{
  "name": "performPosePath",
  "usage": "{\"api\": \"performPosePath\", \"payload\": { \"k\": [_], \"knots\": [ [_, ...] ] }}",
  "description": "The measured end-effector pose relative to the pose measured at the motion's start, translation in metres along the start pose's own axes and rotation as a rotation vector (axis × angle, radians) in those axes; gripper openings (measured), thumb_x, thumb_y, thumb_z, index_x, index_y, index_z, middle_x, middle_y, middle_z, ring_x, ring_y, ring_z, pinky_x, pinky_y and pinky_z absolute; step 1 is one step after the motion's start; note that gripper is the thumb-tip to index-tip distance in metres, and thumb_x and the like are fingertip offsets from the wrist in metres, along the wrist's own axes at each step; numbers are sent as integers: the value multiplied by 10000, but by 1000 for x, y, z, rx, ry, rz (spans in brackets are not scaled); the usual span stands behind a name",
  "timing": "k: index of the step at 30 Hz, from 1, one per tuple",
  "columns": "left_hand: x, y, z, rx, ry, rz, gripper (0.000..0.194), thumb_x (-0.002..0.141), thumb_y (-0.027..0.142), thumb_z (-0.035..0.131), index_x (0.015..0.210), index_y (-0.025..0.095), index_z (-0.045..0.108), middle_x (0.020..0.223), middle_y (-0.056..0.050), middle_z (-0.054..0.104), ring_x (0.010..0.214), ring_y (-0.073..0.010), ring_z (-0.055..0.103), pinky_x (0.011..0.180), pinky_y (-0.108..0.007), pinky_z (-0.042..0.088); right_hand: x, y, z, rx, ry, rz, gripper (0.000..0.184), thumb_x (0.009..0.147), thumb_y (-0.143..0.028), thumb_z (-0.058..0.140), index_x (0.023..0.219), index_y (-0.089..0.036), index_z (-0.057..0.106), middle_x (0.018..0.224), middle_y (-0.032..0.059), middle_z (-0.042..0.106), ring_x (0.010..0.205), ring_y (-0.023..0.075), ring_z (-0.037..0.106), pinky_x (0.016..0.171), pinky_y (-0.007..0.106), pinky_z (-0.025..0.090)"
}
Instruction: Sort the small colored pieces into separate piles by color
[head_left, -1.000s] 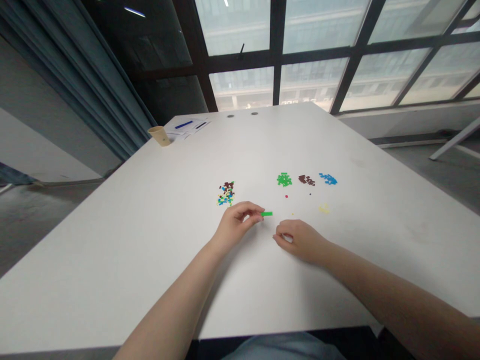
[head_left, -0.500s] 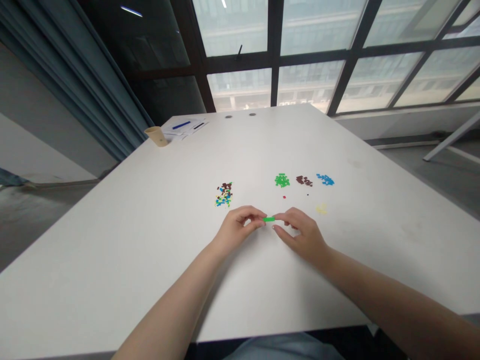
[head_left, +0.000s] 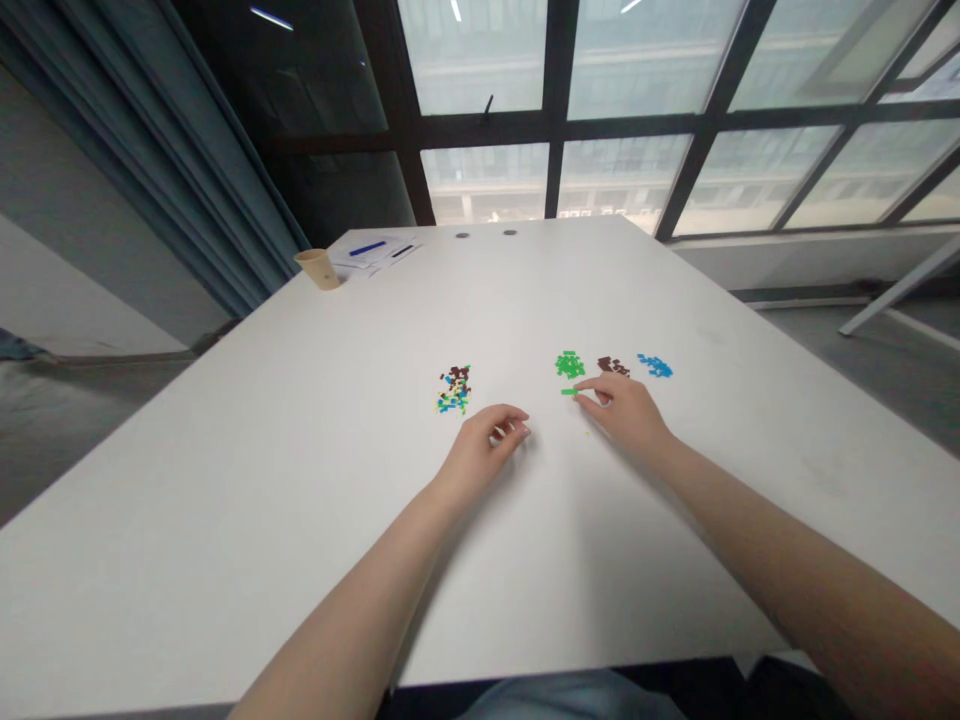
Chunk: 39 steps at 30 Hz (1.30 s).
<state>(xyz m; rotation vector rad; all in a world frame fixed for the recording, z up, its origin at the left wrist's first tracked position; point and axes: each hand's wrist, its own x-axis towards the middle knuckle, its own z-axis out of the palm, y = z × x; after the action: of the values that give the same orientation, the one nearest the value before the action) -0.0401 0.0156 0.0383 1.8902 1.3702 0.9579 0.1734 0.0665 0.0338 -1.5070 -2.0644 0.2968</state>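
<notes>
Between the thumb and forefinger of my right hand (head_left: 630,412) is one end of a small green brick (head_left: 568,391), held just in front of the green pile (head_left: 570,365). My left hand (head_left: 484,440) hovers low over the table, fingers curled, with a gap between thumb and forefinger and nothing visible in it. To its upper left lies a mixed pile of small pieces (head_left: 454,390) in brown, blue, yellow and green. Past my right hand are a brown pile (head_left: 613,364), partly covered, and a blue pile (head_left: 655,366). A tiny yellow piece (head_left: 587,433) lies below the right fingertips.
The white table (head_left: 300,500) stretches toward the windows. At its far left edge stand a paper cup (head_left: 319,269) and some papers (head_left: 379,257) with a blue pen (head_left: 367,248). Two round grey discs are set in the far end.
My left hand has let go of the green brick. My right hand has carried it forward and right, toward the green pile, now covering the spot of the red and yellow pieces.
</notes>
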Motion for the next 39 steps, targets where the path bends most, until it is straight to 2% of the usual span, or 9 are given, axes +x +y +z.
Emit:
{"api": "performPosePath", "payload": {
  "k": [3,6,17,21,27,29,33,36,39],
  "knots": [
    [0,-1,1,41,-29,10,177,791,280,498,871,162,604,811,-50,630,722,-133,566,636,-243,440,22,22,7,-109,-77,140,230,743,-278,527,887,-203,690,641,9,570,603,136,487,572,245,332],
    [0,-2,1,38,-33,40,176,799,276,484,875,170,602,822,-48,631,733,-131,566,641,-240,438,33,33,19,-122,-105,189,223,729,-282,531,852,-202,700,619,8,594,571,130,496,537,238,324],
    [0,0,-3,41,-6,58,165,796,268,472,858,183,600,807,-40,629,714,-132,560,626,-245,438,47,33,32,-206,-106,299,217,706,-336,548,809,-225,704,809,52,668,708,177,571,554,249,351],
    [5,-5,-13,56,99,17,152,786,267,475,830,182,593,818,-36,632,702,-131,562,605,-237,433,48,32,34,-214,-75,308,213,705,-343,546,784,-212,694,803,63,666,704,189,568,541,256,338],
    [14,-34,-49,278,402,-138,191,784,235,444,867,176,606,864,-67,629,728,-165,555,693,-292,424,37,13,19,-193,-39,244,249,756,-352,472,675,-183,636,668,56,620,607,162,517,513,248,294],
    [13,-44,-57,441,369,-198,210,762,189,450,872,183,629,892,-82,618,760,-185,556,728,-312,410,25,1,12,-174,-47,189,276,777,-358,443,631,-187,603,629,37,593,578,143,492,519,244,292],
    [11,-52,-54,667,181,-327,216,731,185,472,816,224,667,928,-89,603,847,-238,560,684,-312,407,-9,-22,8,-77,-41,3,296,799,-334,422,565,-189,530,567,7,520,562,122,456,561,235,310],
    [11,-52,-46,718,103,-366,190,728,233,491,806,223,663,932,-97,607,872,-269,558,662,-324,409,-32,-30,15,5,-39,-100,287,806,-302,420,555,-188,501,540,-7,468,535,115,426,557,237,305],
    [11,-51,-42,718,75,-390,183,726,251,497,802,209,658,916,-111,616,856,-282,562,657,-341,409,-42,-32,23,33,-78,-115,272,812,-282,420,567,-188,492,551,-10,459,535,112,417,554,239,300]
  ]
}}
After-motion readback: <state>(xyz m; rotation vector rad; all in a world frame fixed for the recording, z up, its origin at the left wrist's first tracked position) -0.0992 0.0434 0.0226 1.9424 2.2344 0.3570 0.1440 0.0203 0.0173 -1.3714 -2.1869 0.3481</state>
